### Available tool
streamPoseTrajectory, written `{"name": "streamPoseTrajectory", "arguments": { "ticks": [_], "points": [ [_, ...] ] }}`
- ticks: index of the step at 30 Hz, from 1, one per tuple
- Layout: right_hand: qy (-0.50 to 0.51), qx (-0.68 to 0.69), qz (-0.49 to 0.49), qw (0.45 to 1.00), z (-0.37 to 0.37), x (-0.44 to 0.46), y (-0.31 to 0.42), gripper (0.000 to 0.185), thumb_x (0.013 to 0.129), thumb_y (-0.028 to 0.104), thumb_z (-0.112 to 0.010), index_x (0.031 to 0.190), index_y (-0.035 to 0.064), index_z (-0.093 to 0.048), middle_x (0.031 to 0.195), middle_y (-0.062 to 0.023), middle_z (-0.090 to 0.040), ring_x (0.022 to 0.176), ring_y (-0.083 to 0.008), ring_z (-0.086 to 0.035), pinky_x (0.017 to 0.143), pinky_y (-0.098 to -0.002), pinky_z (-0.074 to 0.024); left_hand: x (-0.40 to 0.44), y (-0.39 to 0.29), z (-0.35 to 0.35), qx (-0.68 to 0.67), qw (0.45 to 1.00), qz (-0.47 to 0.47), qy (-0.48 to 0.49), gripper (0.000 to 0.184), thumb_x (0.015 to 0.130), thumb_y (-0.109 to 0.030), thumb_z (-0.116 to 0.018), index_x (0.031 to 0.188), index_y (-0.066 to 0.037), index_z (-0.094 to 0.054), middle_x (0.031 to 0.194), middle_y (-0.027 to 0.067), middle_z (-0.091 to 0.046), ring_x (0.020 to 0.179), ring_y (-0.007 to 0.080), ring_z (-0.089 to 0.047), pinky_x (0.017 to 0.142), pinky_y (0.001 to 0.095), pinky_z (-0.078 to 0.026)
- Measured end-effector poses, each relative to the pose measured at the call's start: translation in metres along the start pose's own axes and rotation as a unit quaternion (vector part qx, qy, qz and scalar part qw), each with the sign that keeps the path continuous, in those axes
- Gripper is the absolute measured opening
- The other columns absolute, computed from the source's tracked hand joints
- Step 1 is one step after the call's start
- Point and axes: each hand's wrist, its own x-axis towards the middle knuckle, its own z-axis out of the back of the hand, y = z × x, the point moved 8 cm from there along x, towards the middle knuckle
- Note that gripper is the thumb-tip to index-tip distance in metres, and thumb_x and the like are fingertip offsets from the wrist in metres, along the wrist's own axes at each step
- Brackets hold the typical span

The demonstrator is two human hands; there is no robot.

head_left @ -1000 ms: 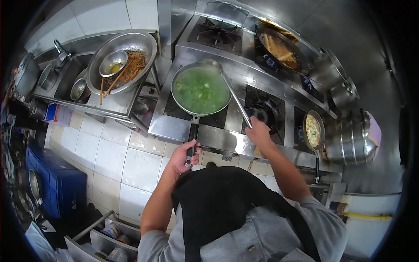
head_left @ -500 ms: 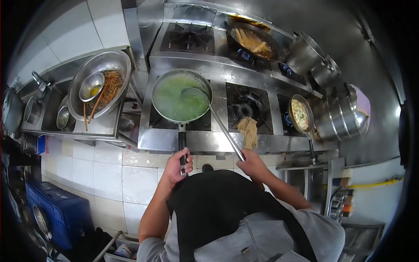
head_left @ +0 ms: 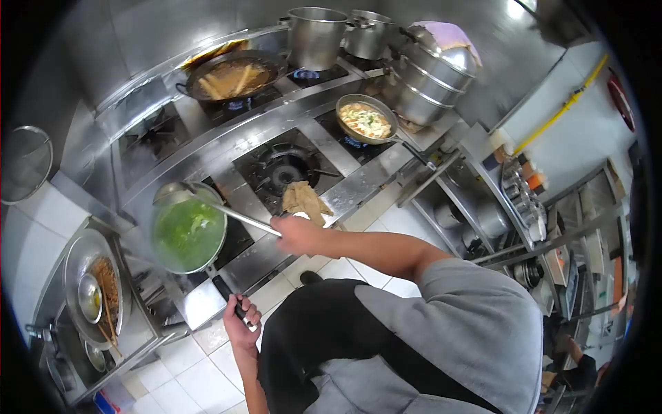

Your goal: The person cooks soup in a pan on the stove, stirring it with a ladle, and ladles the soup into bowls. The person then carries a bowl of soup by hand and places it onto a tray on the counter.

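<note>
My left hand (head_left: pixel 243 319) is wrapped round the black handle (head_left: pixel 227 297) of a pan (head_left: pixel 222 238) with steaming green liquid and leafy pieces (head_left: pixel 183 231). A long metal ladle (head_left: pixel 245 219) is in my right hand (head_left: pixel 296 234), its bowl at the pan's far left rim. Just beyond my right hand, a tan cloth (head_left: pixel 303 201) lies at the front edge of an unlit burner (head_left: pixel 284 172).
A smaller pan (head_left: pixel 365 121) with a pale mixture sits over a flame. Behind are a wok (head_left: pixel 234 79) with rolls in oil, pots (head_left: pixel 317 41) and a stacked steamer (head_left: pixel 431 79). At left stands a large bowl (head_left: pixel 72 265). Part of another person (head_left: pixel 576 369) shows at lower right.
The view has turned to the right. The ladle's bowl has moved from inside the pan to its far left rim. Both hands keep their holds.
</note>
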Motion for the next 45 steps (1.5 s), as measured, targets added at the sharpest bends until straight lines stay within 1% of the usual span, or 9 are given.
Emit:
{"name": "streamPoseTrajectory", "arguments": {
  "ticks": [7, 10, 13, 17, 20, 26, 33, 39, 45],
  "points": [
    [0.004, -0.030, 0.014, 0.999, -0.013, 0.038, -0.022, 0.022, 0.083, 0.011, -0.062, 0.101, -0.0004, -0.056, 0.081, -0.0256, -0.064, 0.079, -0.0437, -0.065, 0.071, -0.0507, -0.0498, -0.002, 0.001, -0.001, 0.006, 1.000, 0.017, -0.017, 0.020, 0.100, -0.029, -0.056, 0.093, -0.011, -0.053, 0.069, 0.0002, -0.047, 0.048, 0.0111, -0.038, 0.041, 0.0260, -0.031],
    [-0.020, -0.160, 0.068, 0.985, -0.010, 0.056, -0.006, 0.021, 0.082, 0.012, -0.063, 0.097, -0.0009, -0.056, 0.082, -0.0277, -0.064, 0.081, -0.0453, -0.064, 0.072, -0.0500, -0.0498, 0.001, 0.003, 0.003, -0.035, 0.999, 0.013, 0.017, 0.022, 0.102, -0.030, -0.055, 0.095, -0.009, -0.054, 0.070, 0.0027, -0.050, 0.048, 0.0122, -0.039, 0.042, 0.0267, -0.033],
    [0.030, -0.114, -0.034, 0.992, -0.003, 0.064, -0.006, 0.021, 0.081, 0.013, -0.058, 0.096, -0.0007, -0.059, 0.092, -0.0281, -0.068, 0.090, -0.0444, -0.066, 0.080, -0.0521, -0.0496, 0.001, 0.000, 0.004, -0.038, 0.999, 0.003, 0.016, 0.022, 0.101, -0.030, -0.055, 0.095, -0.009, -0.054, 0.070, 0.0033, -0.050, 0.048, 0.0125, -0.041, 0.042, 0.0266, -0.033],
    [0.032, -0.111, 0.006, 0.993, -0.008, 0.087, -0.009, 0.020, 0.080, 0.013, -0.058, 0.095, -0.0012, -0.059, 0.090, -0.0276, -0.067, 0.088, -0.0450, -0.065, 0.080, -0.0528, -0.0495, 0.002, 0.002, 0.004, -0.027, 1.000, 0.007, 0.014, 0.022, 0.101, -0.029, -0.055, 0.094, -0.008, -0.053, 0.071, 0.0040, -0.050, 0.048, 0.0124, -0.042, 0.042, 0.0265, -0.034],
    [0.030, -0.125, 0.102, 0.986, -0.006, 0.102, 0.001, 0.020, 0.081, 0.012, -0.058, 0.096, -0.0016, -0.059, 0.087, -0.0271, -0.066, 0.088, -0.0454, -0.065, 0.079, -0.0528, -0.0495, 0.001, 0.001, 0.003, -0.015, 1.000, 0.004, 0.010, 0.022, 0.101, -0.028, -0.056, 0.093, -0.008, -0.052, 0.070, 0.0034, -0.050, 0.048, 0.0124, -0.042, 0.042, 0.0268, -0.034],
    [0.171, -0.173, 0.125, 0.962, 0.012, 0.097, 0.020, 0.024, 0.082, 0.011, -0.059, 0.103, -0.0004, -0.059, 0.090, -0.0250, -0.066, 0.091, -0.0429, -0.065, 0.082, -0.0511, -0.0509, -0.001, 0.000, 0.001, 0.000, 1.000, 0.004, 0.000, 0.022, 0.100, -0.028, -0.057, 0.093, -0.009, -0.050, 0.069, 0.0030, -0.050, 0.048, 0.0125, -0.042, 0.043, 0.0267, -0.032],
    [0.209, -0.246, 0.132, 0.937, 0.036, 0.065, 0.020, 0.025, 0.083, 0.013, -0.060, 0.104, -0.0001, -0.059, 0.092, -0.0252, -0.067, 0.089, -0.0432, -0.066, 0.080, -0.0530, -0.0517, 0.001, 0.002, 0.005, -0.010, 1.000, 0.005, -0.004, 0.022, 0.101, -0.029, -0.056, 0.094, -0.008, -0.051, 0.071, 0.0035, -0.049, 0.048, 0.0118, -0.040, 0.040, 0.0252, -0.032],
    [0.147, -0.249, 0.115, 0.950, 0.069, 0.015, 0.015, 0.027, 0.083, 0.016, -0.063, 0.104, 0.0010, -0.058, 0.085, -0.0249, -0.066, 0.083, -0.0447, -0.065, 0.076, -0.0515, -0.0523, 0.002, 0.001, 0.003, 0.007, 1.000, -0.001, -0.026, 0.019, 0.099, -0.025, -0.058, 0.092, -0.008, -0.050, 0.072, 0.0050, -0.053, 0.050, 0.0129, -0.044, 0.044, 0.0274, -0.037],
    [0.103, -0.130, -0.039, 0.985, 0.076, -0.033, 0.008, 0.026, 0.084, 0.021, -0.060, 0.099, 0.0005, -0.062, 0.089, -0.0269, -0.066, 0.086, -0.0458, -0.064, 0.077, -0.0519, -0.0497, 0.008, 0.000, 0.002, 0.004, 1.000, 0.031, 0.002, 0.017, 0.097, -0.020, -0.058, 0.087, -0.009, -0.050, 0.073, 0.0046, -0.054, 0.051, 0.0129, -0.046, 0.044, 0.0274, -0.037]
  ]
}}
